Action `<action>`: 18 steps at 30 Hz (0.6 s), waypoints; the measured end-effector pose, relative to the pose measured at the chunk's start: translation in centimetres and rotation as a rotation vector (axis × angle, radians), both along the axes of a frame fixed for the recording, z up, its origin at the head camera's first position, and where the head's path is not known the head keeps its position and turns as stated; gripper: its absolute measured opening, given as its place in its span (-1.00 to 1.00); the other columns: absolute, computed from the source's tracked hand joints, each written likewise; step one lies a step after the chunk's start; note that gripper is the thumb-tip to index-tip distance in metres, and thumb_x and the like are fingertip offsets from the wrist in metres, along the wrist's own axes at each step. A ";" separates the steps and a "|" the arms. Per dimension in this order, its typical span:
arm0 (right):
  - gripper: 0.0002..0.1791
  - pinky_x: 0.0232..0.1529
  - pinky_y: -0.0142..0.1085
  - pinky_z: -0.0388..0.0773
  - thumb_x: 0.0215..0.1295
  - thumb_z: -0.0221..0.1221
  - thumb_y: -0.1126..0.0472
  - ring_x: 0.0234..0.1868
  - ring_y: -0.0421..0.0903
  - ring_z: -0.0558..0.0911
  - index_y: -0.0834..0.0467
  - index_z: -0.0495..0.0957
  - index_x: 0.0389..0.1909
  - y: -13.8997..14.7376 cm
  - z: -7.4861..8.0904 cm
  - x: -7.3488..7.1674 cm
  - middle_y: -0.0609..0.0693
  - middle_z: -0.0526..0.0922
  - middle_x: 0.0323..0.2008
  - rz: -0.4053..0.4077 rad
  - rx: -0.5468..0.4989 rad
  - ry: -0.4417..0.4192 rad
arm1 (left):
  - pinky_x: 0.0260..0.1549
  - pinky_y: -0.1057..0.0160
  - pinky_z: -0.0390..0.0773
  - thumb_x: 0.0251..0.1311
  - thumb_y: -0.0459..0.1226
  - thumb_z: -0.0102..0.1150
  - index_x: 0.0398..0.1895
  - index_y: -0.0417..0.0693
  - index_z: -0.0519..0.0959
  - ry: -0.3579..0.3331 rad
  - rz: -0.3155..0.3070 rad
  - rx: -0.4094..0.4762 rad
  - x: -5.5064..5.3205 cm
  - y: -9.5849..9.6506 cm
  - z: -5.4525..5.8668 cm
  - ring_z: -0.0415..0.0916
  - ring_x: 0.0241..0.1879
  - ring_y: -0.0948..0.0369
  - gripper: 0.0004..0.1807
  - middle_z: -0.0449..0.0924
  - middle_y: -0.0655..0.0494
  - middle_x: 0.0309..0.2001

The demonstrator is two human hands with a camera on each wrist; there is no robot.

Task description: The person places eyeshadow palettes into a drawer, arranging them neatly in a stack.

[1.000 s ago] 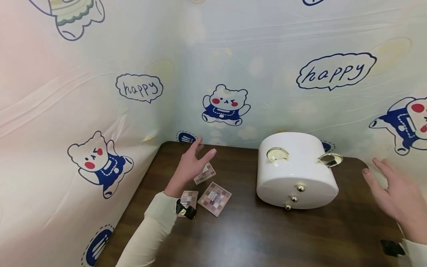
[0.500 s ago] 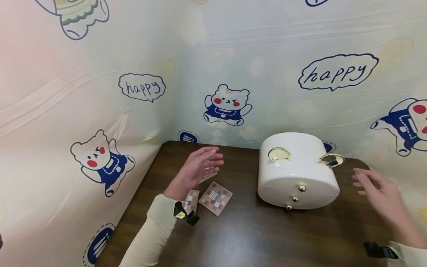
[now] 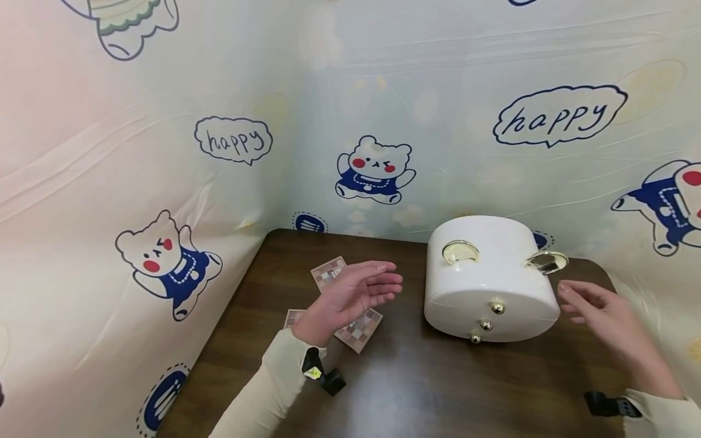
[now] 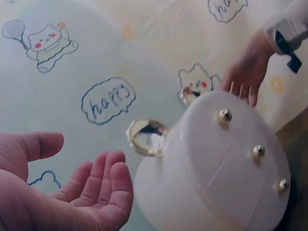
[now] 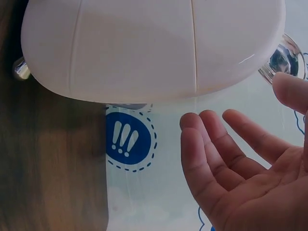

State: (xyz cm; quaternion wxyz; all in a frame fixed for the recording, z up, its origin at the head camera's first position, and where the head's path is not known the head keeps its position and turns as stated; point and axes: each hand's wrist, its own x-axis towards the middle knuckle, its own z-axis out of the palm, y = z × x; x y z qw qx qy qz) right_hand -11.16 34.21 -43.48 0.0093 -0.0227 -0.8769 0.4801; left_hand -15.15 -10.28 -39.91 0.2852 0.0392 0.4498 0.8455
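Note:
A glossy white rounded box (image 3: 482, 274) stands on the table, with gold ear-shaped pieces (image 3: 461, 251) on top and several gold knobs (image 3: 497, 307) on its front. My left hand (image 3: 350, 298) hovers left of it, empty, fingers nearly straight and palm toward the box. On the other side my right hand (image 3: 602, 316) holds nothing, its loosely bent fingers close to the box's right side. In the right wrist view a small gap shows between those fingertips (image 5: 190, 120) and the white wall (image 5: 134, 53). Beneath the left hand lie checkered makeup palettes (image 3: 361, 331), partly covered.
Another palette (image 3: 327, 272) lies farther back on the brown wooden table (image 3: 405, 389), and a third palette (image 3: 292, 317) peeks out left of the left wrist. Printed cloth (image 3: 449, 121) with bears and "happy" bubbles hangs behind and to the left, right at the table edge.
My left hand has moved right, away from the back palette and toward the box, turning its palm to the right. My right hand has moved left, up close to the box's side.

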 end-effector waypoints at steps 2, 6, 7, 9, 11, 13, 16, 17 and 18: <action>-0.33 -0.33 -0.37 0.67 0.54 0.08 -0.02 -0.29 -0.38 0.66 0.50 0.33 0.30 -0.1 0.0 -0.2 -0.37 0.58 -0.18 0.008 0.004 -0.023 | 0.02 0.16 0.62 0.43 -0.28 0.14 0.08 -0.28 0.57 -0.003 -0.031 0.015 0.2 0.9 0.0 0.65 -0.07 0.05 -0.72 0.68 -0.12 -0.08; -0.32 -0.31 -0.36 0.68 0.54 0.08 -0.02 -0.29 -0.37 0.65 0.51 0.32 0.31 -0.3 -0.1 -0.5 -0.17 0.65 -0.14 0.024 -0.001 -0.046 | -0.01 0.18 0.63 0.44 -0.29 0.12 0.04 -0.24 0.61 -0.014 -0.081 0.051 0.7 2.6 0.1 0.64 -0.09 0.07 -0.75 0.68 -0.11 -0.10; -0.32 -0.32 -0.36 0.68 0.53 0.08 -0.03 -0.29 -0.37 0.65 0.50 0.32 0.32 -0.3 -0.1 -0.5 -0.05 0.66 -0.10 0.023 0.005 -0.053 | -0.01 0.18 0.63 0.44 -0.29 0.11 0.04 -0.25 0.61 -0.017 -0.091 0.061 0.8 3.0 0.1 0.64 -0.10 0.07 -0.75 0.68 -0.11 -0.10; -0.32 -0.32 -0.38 0.67 0.53 0.08 -0.03 -0.29 -0.38 0.65 0.50 0.32 0.32 -0.3 -0.2 -0.5 0.12 0.66 -0.03 0.027 0.017 -0.059 | -0.02 0.19 0.63 0.43 -0.29 0.11 0.02 -0.23 0.62 -0.023 -0.105 0.070 0.9 3.7 0.2 0.65 -0.11 0.08 -0.76 0.68 -0.11 -0.11; -0.32 -0.31 -0.41 0.66 0.53 0.07 -0.05 -0.28 -0.39 0.65 0.48 0.32 0.33 -0.4 -0.2 -0.6 0.36 0.57 0.08 0.025 0.036 -0.070 | -0.02 0.19 0.63 0.44 -0.29 0.10 0.00 -0.22 0.63 -0.025 -0.121 0.077 1.0 4.4 0.2 0.66 -0.12 0.09 -0.78 0.69 -0.09 -0.12; -0.32 -0.31 -0.43 0.66 0.54 0.06 -0.05 -0.27 -0.40 0.65 0.48 0.32 0.33 -0.3 -0.2 -0.6 0.43 0.52 0.13 0.030 0.038 -0.074 | -0.02 0.19 0.63 0.43 -0.28 0.10 -0.01 -0.21 0.62 -0.027 -0.134 0.075 1.1 5.1 0.2 0.66 -0.13 0.10 -0.78 0.69 -0.08 -0.13; -0.32 -0.30 -0.45 0.65 0.55 0.05 -0.04 -0.26 -0.42 0.64 0.49 0.31 0.33 -0.3 -0.2 -0.6 0.47 0.47 0.17 0.037 0.026 -0.075 | -0.04 0.21 0.63 0.43 -0.27 0.10 -0.04 -0.19 0.62 -0.034 -0.154 0.078 1.3 6.2 0.0 0.67 -0.14 0.11 -0.80 0.70 -0.06 -0.15; -0.32 -0.29 -0.46 0.65 0.55 0.04 -0.03 -0.26 -0.44 0.64 0.50 0.30 0.34 -0.3 -0.2 -0.6 0.49 0.45 0.18 0.042 0.020 -0.074 | -0.05 0.21 0.63 0.42 -0.27 0.11 -0.05 -0.18 0.62 -0.040 -0.160 0.082 1.4 6.6 -0.1 0.67 -0.15 0.12 -0.81 0.70 -0.05 -0.16; -0.33 -0.29 -0.46 0.65 0.56 0.04 -0.02 -0.25 -0.45 0.63 0.50 0.30 0.33 -0.3 -0.2 -0.6 0.50 0.44 0.19 0.045 0.016 -0.072 | -0.07 0.22 0.63 0.42 -0.27 0.11 -0.06 -0.17 0.62 -0.043 -0.167 0.082 1.4 7.0 -0.2 0.67 -0.16 0.12 -0.81 0.70 -0.05 -0.17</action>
